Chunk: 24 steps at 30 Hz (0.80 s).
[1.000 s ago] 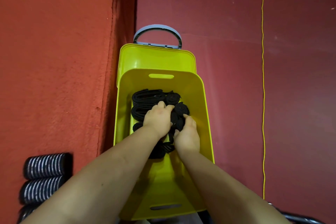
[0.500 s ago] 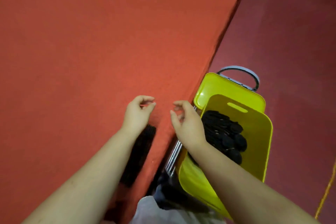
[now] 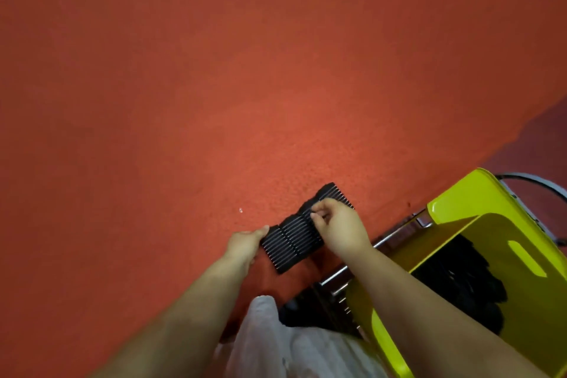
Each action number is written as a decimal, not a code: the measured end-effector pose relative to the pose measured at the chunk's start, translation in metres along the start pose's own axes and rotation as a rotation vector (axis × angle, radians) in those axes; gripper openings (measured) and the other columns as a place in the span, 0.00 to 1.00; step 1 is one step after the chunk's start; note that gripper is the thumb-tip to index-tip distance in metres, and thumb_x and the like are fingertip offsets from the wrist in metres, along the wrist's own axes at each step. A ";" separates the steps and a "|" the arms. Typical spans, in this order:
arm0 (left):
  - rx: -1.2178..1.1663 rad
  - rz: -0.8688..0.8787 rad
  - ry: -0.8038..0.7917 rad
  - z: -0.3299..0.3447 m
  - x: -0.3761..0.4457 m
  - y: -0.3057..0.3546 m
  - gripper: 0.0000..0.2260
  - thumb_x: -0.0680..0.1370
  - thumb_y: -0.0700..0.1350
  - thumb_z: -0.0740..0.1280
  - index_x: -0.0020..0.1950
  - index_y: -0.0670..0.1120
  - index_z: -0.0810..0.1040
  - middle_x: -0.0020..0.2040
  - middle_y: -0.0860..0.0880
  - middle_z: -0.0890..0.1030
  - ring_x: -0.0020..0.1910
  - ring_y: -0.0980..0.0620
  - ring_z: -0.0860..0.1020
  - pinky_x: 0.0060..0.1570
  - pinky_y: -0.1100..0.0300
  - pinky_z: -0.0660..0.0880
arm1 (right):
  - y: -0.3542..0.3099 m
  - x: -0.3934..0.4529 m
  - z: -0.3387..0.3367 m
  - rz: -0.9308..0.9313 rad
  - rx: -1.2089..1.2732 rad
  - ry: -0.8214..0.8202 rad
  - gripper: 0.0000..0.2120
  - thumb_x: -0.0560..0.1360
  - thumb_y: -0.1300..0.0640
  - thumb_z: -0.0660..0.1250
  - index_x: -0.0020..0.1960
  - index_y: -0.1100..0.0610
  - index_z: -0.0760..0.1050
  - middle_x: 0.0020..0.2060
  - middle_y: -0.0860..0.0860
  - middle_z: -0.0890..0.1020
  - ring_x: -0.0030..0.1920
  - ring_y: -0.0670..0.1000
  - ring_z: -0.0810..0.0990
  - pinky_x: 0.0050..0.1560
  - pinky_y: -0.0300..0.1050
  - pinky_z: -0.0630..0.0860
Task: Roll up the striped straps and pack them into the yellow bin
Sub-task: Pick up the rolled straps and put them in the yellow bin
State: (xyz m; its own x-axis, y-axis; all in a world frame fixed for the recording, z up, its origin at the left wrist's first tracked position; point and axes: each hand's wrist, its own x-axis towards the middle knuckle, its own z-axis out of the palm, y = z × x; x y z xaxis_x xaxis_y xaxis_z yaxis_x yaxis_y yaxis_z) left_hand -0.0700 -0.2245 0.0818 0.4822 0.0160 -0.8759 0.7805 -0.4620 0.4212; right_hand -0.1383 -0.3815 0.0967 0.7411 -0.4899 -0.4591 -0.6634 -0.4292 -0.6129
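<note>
Left hand [image 3: 245, 244] touches the rolled striped straps' [image 3: 294, 239] near end, right hand [image 3: 339, 225] pinches their top (fingers curled).

An orange-red carpeted surface [image 3: 214, 86] spreads beyond the hands; metal rails [image 3: 337, 275] and pale cloth [image 3: 276, 344] lie below the right wrist.

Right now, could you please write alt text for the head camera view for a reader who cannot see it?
Both hands reach a row of rolled striped straps lying on an orange-red surface: the left hand touches the near end roll, and the right hand curls its fingers over the rolls further along. At the right edge stands a yellow bin holding dark straps.
</note>
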 end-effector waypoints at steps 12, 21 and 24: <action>-0.187 -0.059 -0.132 0.020 0.004 -0.025 0.08 0.74 0.41 0.71 0.49 0.41 0.75 0.39 0.48 0.78 0.37 0.54 0.76 0.39 0.64 0.73 | -0.002 -0.013 0.041 0.169 -0.130 -0.085 0.16 0.74 0.56 0.67 0.61 0.56 0.76 0.57 0.55 0.79 0.57 0.55 0.78 0.56 0.44 0.74; -0.284 -0.037 -0.256 0.010 0.002 -0.037 0.14 0.71 0.34 0.70 0.56 0.37 0.78 0.46 0.40 0.84 0.43 0.46 0.83 0.35 0.61 0.77 | -0.003 -0.031 0.055 0.244 -0.106 -0.079 0.22 0.71 0.51 0.69 0.60 0.57 0.67 0.58 0.55 0.75 0.59 0.56 0.76 0.58 0.47 0.73; -0.300 -0.025 -0.319 0.000 0.002 -0.036 0.14 0.71 0.33 0.67 0.56 0.39 0.78 0.49 0.40 0.84 0.47 0.45 0.82 0.44 0.56 0.78 | -0.006 -0.034 0.056 0.224 0.027 -0.083 0.21 0.70 0.52 0.70 0.58 0.55 0.66 0.54 0.52 0.80 0.56 0.55 0.79 0.55 0.46 0.74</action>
State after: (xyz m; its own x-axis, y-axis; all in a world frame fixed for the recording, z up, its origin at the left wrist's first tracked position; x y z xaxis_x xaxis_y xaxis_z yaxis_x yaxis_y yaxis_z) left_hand -0.0967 -0.2076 0.0651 0.3515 -0.2722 -0.8958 0.8941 -0.1860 0.4074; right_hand -0.1538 -0.3197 0.0799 0.5823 -0.5061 -0.6362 -0.8101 -0.2961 -0.5059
